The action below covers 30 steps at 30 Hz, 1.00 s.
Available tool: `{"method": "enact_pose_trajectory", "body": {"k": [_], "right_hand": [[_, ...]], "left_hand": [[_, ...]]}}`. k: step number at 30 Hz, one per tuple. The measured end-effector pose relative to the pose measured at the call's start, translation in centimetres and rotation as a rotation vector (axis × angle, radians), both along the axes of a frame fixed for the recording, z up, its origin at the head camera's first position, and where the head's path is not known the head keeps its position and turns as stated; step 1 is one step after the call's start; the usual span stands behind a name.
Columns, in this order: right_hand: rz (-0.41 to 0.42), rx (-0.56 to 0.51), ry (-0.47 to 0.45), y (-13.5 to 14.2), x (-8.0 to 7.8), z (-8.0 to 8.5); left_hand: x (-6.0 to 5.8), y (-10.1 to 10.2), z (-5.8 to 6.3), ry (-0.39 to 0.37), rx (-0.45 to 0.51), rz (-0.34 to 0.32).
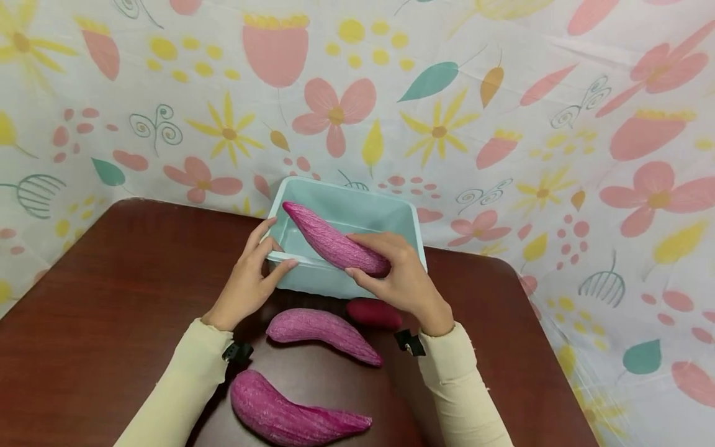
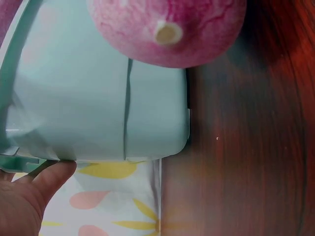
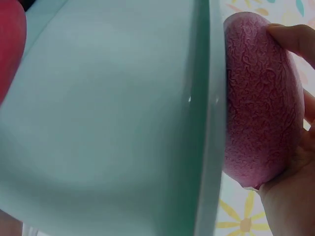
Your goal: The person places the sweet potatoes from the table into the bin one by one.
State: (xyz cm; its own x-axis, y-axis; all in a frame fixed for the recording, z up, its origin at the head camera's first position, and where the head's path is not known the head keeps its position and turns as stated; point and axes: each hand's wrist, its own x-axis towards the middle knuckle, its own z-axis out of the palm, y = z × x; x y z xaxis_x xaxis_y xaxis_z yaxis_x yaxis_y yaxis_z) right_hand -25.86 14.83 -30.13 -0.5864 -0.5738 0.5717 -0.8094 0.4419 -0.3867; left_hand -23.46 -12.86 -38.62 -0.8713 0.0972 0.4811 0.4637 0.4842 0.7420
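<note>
My right hand (image 1: 399, 270) grips the thick near end of a pink-purple, wrinkled sweet potato (image 1: 329, 239). Its pointed end reaches over the inside of a pale blue-green plastic bin (image 1: 349, 279). In the right wrist view the held sweet potato (image 3: 261, 103) shows just beyond the bin's rim (image 3: 211, 123), with thumb and fingers around it. My left hand (image 1: 248, 279) holds the bin's left front corner, its thumb at the front rim and its fingers at the left side. The left wrist view shows part of that hand (image 2: 29, 201) against the bin (image 2: 83, 98).
Two more purple sweet potatoes, a curved one (image 1: 324, 332) and a larger one (image 1: 293, 413), lie on the dark brown table (image 1: 139, 279) between my forearms. A darker red one (image 1: 374, 312) lies at the bin's front, partly under my right hand. Behind hangs a flowered cloth (image 1: 335, 118).
</note>
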Motion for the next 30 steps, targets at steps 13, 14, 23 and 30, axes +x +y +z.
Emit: {"method": "enact_pose_trajectory", "body": {"k": [13, 14, 23, 30], "right_hand": [[-0.020, 0.028, -0.022, -0.7, -2.4, -0.4], [-0.020, 0.032, -0.027, -0.8, -2.6, -0.5], [-0.037, 0.081, -0.095, -1.8, -3.8, -1.5], [-0.090, 0.136, -0.121, -2.8, -4.1, -1.5]], "left_hand": [[-0.6, 0.4, 0.3, -0.005, 0.016, -0.036], [-0.7, 0.4, 0.2, -0.007, 0.016, -0.038], [-0.5, 0.0, -0.1, -0.034, 0.045, -0.034], [-0.4, -0.2, -0.3, -0.031, 0.042, -0.022]]}}
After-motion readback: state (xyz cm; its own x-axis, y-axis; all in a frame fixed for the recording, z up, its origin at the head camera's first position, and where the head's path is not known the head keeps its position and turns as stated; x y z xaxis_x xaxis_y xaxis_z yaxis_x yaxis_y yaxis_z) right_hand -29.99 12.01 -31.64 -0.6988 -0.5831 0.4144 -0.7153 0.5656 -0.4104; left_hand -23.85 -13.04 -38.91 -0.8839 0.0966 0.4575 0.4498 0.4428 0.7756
